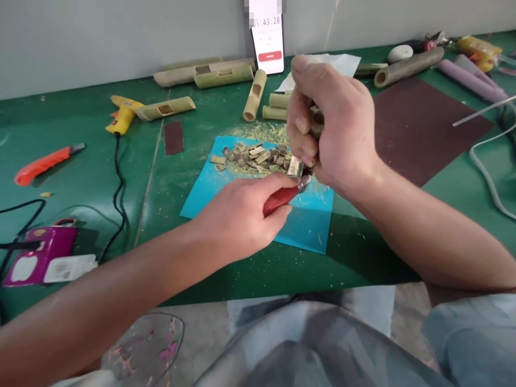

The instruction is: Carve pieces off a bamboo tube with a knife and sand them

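Note:
My left hand (pixel 245 212) is closed round the red wooden handle of a carving knife (pixel 282 197), its short blade pointing up toward my right hand. My right hand (pixel 330 126) is a fist wrapped round a short bamboo piece (pixel 316 119), held upright above a blue sheet (pixel 306 220). Only a sliver of the bamboo shows between the fingers. Several small cut bamboo chips (pixel 253 155) and shavings lie piled on the far part of the blue sheet, just beyond the knife tip.
On the green mat (pixel 80 140) lie several bamboo tubes (pixel 223 75), a yellow glue gun (pixel 121 114), an orange utility knife (pixel 42 164), sandpaper sheets (pixel 419 129), a phone (pixel 269 40) against the wall, cables and a purple packet (pixel 44 260).

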A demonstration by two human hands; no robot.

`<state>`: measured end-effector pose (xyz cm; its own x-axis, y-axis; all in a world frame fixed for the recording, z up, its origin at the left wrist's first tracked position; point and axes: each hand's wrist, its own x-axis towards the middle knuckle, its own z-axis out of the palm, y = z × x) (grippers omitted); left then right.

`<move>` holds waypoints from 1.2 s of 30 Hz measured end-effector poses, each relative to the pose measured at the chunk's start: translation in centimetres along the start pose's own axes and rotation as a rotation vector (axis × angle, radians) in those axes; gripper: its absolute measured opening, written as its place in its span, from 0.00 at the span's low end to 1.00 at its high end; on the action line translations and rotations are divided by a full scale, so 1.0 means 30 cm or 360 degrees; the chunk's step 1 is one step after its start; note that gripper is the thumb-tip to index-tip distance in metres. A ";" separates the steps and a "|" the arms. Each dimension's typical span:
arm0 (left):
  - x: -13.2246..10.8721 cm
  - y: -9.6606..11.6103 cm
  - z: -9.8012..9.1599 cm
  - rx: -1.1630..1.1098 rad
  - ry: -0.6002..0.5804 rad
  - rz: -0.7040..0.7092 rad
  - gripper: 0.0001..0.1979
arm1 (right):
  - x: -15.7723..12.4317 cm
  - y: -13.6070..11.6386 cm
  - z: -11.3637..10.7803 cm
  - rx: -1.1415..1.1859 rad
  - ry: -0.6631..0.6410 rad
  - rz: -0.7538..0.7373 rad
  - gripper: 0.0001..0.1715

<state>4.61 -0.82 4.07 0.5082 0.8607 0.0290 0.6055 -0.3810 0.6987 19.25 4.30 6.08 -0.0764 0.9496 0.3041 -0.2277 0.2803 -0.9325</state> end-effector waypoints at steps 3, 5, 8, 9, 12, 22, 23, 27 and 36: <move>-0.001 -0.018 0.027 -0.0334 0.0055 -0.0111 0.16 | -0.003 -0.001 0.004 -0.0062 0.0090 0.0010 0.35; 0.002 -0.027 0.035 -0.0550 0.0077 -0.0184 0.16 | -0.005 -0.001 0.004 -0.0094 0.0120 0.0012 0.35; 0.003 -0.028 0.022 -0.0652 0.0013 -0.0286 0.16 | -0.002 0.004 -0.003 -0.0075 0.0079 0.0028 0.34; -0.001 -0.024 0.013 -0.0597 -0.0007 -0.0290 0.16 | 0.000 0.007 -0.007 -0.0050 0.0060 0.0046 0.33; -0.024 -0.007 -0.018 -0.0274 -0.0012 -0.0134 0.19 | 0.004 0.018 -0.017 0.0028 0.0031 0.0087 0.30; -0.054 -0.006 -0.003 0.0086 0.0085 0.0085 0.18 | -0.008 0.019 -0.009 0.0083 0.0072 -0.0108 0.22; -0.052 -0.006 0.004 0.0086 0.0090 0.0080 0.18 | -0.007 0.019 -0.006 0.0053 0.0077 -0.0089 0.22; -0.048 0.004 0.024 0.0106 0.0073 0.0060 0.19 | -0.002 0.021 0.012 -0.0079 0.0218 -0.0054 0.24; -0.015 -0.031 0.017 -0.0575 -0.0004 -0.0249 0.16 | 0.004 0.006 0.007 -0.0095 0.0224 0.0053 0.27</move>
<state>4.13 -1.04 3.05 0.4287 0.8980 -0.0995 0.4214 -0.1013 0.9012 19.01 4.45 5.99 0.0550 0.9676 0.2464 -0.1686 0.2523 -0.9529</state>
